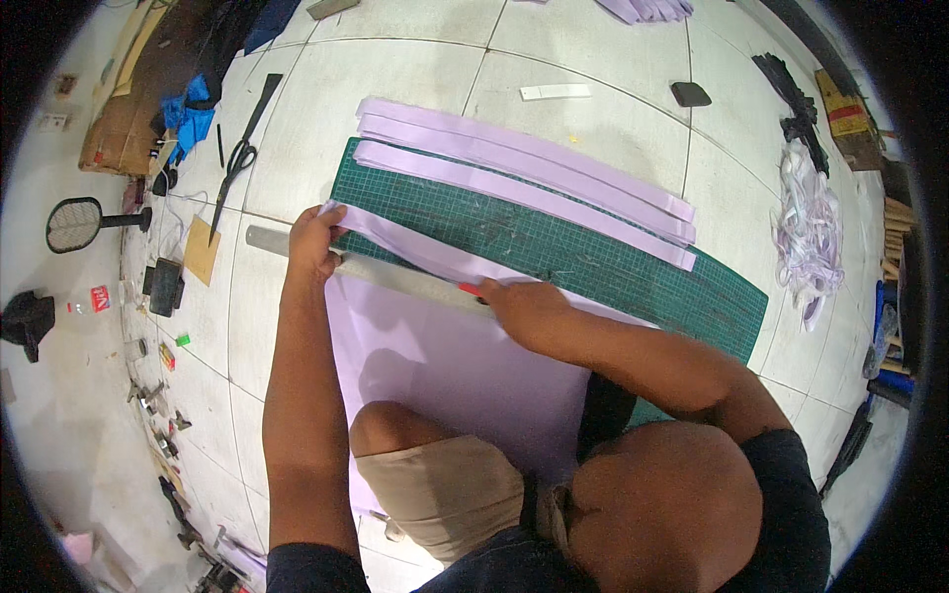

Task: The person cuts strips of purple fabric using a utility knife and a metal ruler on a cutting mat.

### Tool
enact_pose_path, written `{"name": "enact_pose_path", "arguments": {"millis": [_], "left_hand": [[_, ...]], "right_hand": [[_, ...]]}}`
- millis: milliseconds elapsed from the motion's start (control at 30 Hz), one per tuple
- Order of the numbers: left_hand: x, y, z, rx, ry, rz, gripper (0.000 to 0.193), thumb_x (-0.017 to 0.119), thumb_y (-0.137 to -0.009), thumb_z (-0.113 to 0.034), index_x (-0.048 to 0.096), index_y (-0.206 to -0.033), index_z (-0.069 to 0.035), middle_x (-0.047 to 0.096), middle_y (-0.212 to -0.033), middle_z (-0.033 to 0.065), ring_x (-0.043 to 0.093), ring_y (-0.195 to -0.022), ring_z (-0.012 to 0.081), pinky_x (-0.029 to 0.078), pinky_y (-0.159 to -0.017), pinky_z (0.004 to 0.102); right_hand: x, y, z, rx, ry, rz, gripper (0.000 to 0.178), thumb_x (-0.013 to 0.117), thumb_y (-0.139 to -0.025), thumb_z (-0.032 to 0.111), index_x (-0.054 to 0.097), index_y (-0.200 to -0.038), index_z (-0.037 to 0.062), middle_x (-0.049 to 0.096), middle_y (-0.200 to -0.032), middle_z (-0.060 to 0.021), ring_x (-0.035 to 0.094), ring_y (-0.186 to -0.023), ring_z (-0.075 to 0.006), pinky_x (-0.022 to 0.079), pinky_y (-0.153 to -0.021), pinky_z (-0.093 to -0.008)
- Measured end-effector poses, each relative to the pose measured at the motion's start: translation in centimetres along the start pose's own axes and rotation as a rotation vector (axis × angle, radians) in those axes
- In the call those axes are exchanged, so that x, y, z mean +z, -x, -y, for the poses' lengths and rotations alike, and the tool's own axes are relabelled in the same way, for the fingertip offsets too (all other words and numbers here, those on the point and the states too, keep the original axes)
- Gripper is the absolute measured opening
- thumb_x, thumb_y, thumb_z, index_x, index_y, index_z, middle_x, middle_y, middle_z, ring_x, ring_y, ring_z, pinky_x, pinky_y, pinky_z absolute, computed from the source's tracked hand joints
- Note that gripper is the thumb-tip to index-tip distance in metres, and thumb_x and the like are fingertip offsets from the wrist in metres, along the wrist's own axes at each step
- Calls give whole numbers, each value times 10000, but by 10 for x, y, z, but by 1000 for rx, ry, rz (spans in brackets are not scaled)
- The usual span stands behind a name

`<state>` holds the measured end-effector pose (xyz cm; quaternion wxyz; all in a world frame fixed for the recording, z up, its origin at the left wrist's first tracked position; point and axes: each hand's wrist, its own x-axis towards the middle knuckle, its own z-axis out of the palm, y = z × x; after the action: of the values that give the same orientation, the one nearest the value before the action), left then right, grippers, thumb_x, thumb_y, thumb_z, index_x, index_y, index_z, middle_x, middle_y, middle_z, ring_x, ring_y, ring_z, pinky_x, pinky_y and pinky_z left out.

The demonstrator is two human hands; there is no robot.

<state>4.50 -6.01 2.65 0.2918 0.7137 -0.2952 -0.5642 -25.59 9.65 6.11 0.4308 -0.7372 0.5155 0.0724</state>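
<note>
A lavender fabric strip (415,247) runs along a long metal ruler (267,240), over a green gridded cutting mat (554,242). At the strip's left end my left hand (314,242) is closed, pinching the fabric between thumb and fingers beside the ruler. My right hand (529,314) is closed around a small red cutter (470,289) near the middle of the ruler; most of that tool is hidden by the fingers. A wide lavender fabric sheet (474,366) spreads from the ruler toward my knees. Several separate lavender strips (524,163) lie across the mat's far edge.
On the tiles to the left are black scissors (235,163) and a tan card (203,250). A white piece (556,91) and a dark block (690,94) lie beyond the mat. Tangled pale scraps (806,227) are heaped at right, near a yellow-and-red box (845,114).
</note>
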Motion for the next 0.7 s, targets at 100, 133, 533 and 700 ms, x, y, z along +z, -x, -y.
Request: {"name": "enact_pose_path", "arguments": {"millis": [100,133,533,700], "left_hand": [[1,0,-2,-13,23,18,241,671,-876,-229,629,-1080,-109,575,-908,9,496,-820,163,387,-595,442],[-1,-1,-2,-12,32,29,235,662,-880,-245,635,-1076,-118,570,-906,9,491,-820,166,384,-593,445],[-32,-54,22,-69,93,-36,231,617,-926,-332,637,-1084,-164,603,-993,-10,536,-946,162,434,-764,674],[-45,-50,18,-63,207,-40,231,591,-947,-289,622,-1105,-124,563,-978,-23,539,-899,149,375,-816,714]], "right_hand": [[-3,46,-31,84,75,17,339,433,-994,187,494,-1301,59,678,-997,-226,692,-882,-403,542,-739,-542],[-1,60,-42,88,102,24,354,433,-994,191,474,-1324,67,679,-1000,-224,693,-889,-402,544,-740,-538],[13,227,-144,407,284,220,270,535,-942,132,451,-1194,80,688,-949,-223,707,-868,-394,571,-672,-510],[14,269,-169,413,382,202,264,544,-946,143,459,-1187,77,664,-971,-225,704,-861,-394,578,-678,-506]]}}
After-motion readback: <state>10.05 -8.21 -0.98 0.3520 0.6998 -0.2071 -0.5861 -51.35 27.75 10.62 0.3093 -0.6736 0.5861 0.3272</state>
